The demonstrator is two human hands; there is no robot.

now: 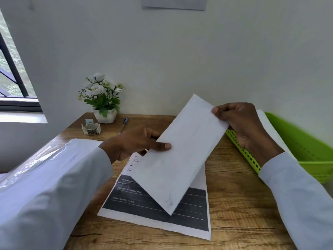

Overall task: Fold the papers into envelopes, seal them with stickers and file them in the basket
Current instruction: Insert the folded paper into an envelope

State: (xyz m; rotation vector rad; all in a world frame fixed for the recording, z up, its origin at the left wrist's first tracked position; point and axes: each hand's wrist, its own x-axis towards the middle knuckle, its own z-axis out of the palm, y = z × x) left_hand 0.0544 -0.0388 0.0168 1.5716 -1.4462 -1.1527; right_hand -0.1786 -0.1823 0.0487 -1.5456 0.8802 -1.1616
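Head view: we pinch the folded paper (180, 150) aloft in left hand (137, 143) and right hand (243, 123); next, we judge, a sticker from the roll (91, 128).

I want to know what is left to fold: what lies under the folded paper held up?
A printed form lies flat on the table; its upper middle is hidden behind the folded paper.

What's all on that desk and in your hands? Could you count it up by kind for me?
Folded paper, held by left hand and right hand: 1
Printed sheet: 1
Green basket: 1
Sticker roll: 1
Pen: 1
Potted flowers: 1
Plastic-wrapped paper stack: 1
Total: 7
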